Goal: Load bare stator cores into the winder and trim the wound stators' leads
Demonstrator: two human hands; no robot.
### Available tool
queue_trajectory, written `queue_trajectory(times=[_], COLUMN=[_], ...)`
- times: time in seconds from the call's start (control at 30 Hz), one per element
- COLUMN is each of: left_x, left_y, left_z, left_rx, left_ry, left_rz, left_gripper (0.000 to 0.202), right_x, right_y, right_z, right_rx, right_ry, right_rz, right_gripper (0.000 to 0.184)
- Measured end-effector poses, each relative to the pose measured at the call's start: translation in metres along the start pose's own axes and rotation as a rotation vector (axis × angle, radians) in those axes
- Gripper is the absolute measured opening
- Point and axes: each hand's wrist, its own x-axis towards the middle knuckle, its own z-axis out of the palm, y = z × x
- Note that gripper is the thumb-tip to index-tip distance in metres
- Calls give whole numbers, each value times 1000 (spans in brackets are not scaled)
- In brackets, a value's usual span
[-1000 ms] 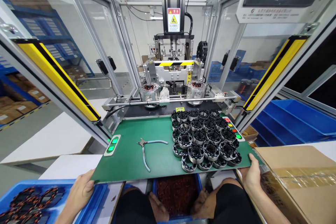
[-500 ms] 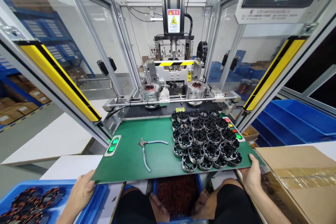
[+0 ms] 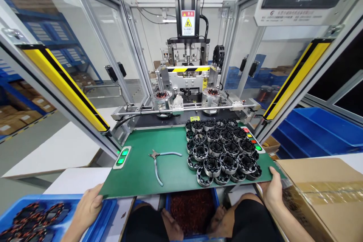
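Note:
My left hand (image 3: 89,206) is closed on the front left corner of the green work surface (image 3: 130,177), thumb near the edge. At the front right corner my right hand (image 3: 271,189) grips the same surface, thumb on top and fingers below, mostly hidden. Several black and silver ring-shaped stator cores (image 3: 212,165) are stacked on the right half of the surface. Left of them lies a pair of cutting pliers (image 3: 157,162) with pale blue handles, spread apart. Behind, two metal fixtures (image 3: 163,102) on the machine each hold a part with copper wire.
A blue tray (image 3: 104,211) of wound stators stands at the lower left. A cardboard box (image 3: 326,177) sits at the right. Green buttons (image 3: 122,157) are at the left, and yellow bars (image 3: 68,90) flank the machine. A blue bin (image 3: 167,204) is below.

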Motion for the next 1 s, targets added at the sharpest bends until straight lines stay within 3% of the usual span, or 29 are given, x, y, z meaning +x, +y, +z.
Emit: queue_trajectory(times=[0.27,0.53,0.67,1.0], left_x=[-1,-2,-2,6], left_y=[-3,17,15,-11], left_z=[-1,-10,-9,1], left_rx=[-132,-126,-117,-70], left_ry=[-17,10,1,-3], left_rz=[-42,-33,-42,-68], left_gripper=[93,83,90,113], right_x=[-3,0,3,0], right_y=[-2,-1,0,1], right_z=[1,-2,-4,0], right_rx=[-13,-26,-21,-31], right_ry=[14,-14,-14,-7], right_rz=[28,27,33,8], right_gripper=[51,52,51,56])
